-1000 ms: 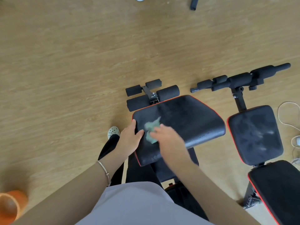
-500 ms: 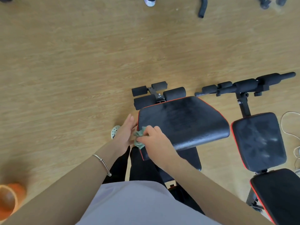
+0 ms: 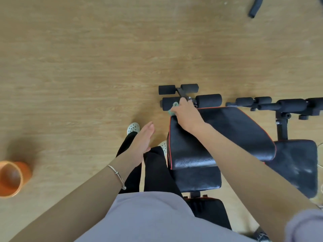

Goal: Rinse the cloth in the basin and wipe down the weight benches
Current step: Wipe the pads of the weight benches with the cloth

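Your right hand [image 3: 187,116] hides most of the cloth [image 3: 174,105]; at eight o'clock the basin [image 3: 26,172] runs off the edge.

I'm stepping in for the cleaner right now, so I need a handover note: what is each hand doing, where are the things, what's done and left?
Right hand grips the green cloth at the far left corner of the near bench pad, by the foam rollers.
Left hand open, holds nothing.
Orange basin on the floor, left.
That pad is being wiped; right bench pad shows pale smears, likely not yet wiped.
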